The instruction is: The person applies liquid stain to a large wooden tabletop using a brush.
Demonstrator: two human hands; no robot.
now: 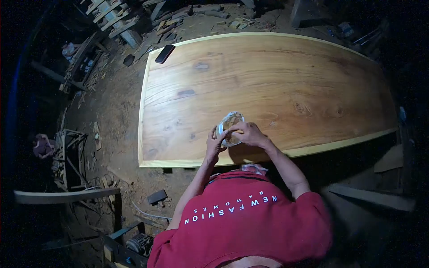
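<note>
A round white tub (221, 128) with brownish paste-like stuff inside is held over the near edge of a large wooden tabletop (250, 76). My left hand (215, 142) grips the tub's left side, fingers curled around its wall. At the tub's right side, my right hand (249, 135) reaches over the rim with its fingers pinched together above the brownish stuff. Whatever sits between those fingers is too small to make out. The tabletop has a paler border, dark knots and several grey patches in its grain.
A black phone (165, 54) lies at the tabletop's far left corner. Wood scraps (172, 24) litter the dirt floor beyond. To the left is a wooden frame (71, 152); a motor (140, 243) sits low at left. A curved plank (67, 195) juts in nearby.
</note>
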